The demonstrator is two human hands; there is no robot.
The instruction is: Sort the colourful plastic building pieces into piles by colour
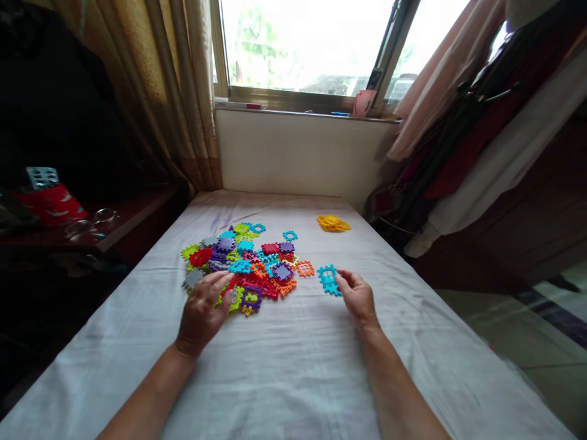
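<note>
The blue tile (331, 286) is at the fingertips of the right hand (359, 299), to the left of that hand and apart from the heap (261, 284). Its cut-out window faces the viewer. The orange tile (300, 269) lies between it and the heap, at the heap's right edge. The left hand (205, 313) is at the heap's near left side, its fingers just beside the grey tile (193, 278) and some green and red pieces. The heap mixes red, purple, blue, green, grey and orange pieces, many overlapping. A blue ring (285, 235) lies just beyond it, and a yellow pile (333, 224) sits farther off to the right.

All of these are on a wrinkled white sheet (275, 379), which runs up to a pale wall (293, 140) under a bright window (312, 49). A pink cup (363, 102) stands on the sill. A gold curtain (183, 91) hangs at the left, above a brown tabletop (137, 214) with glasses (105, 215) and a red container (52, 205). Clothes (458, 134) hang at the right.

Both forearms reach forward from the bottom edge. The right hand pinches the blue tile between thumb and fingers. The left hand is palm down, fingers bent, thumb apart; whether it grips a piece, I cannot tell.
</note>
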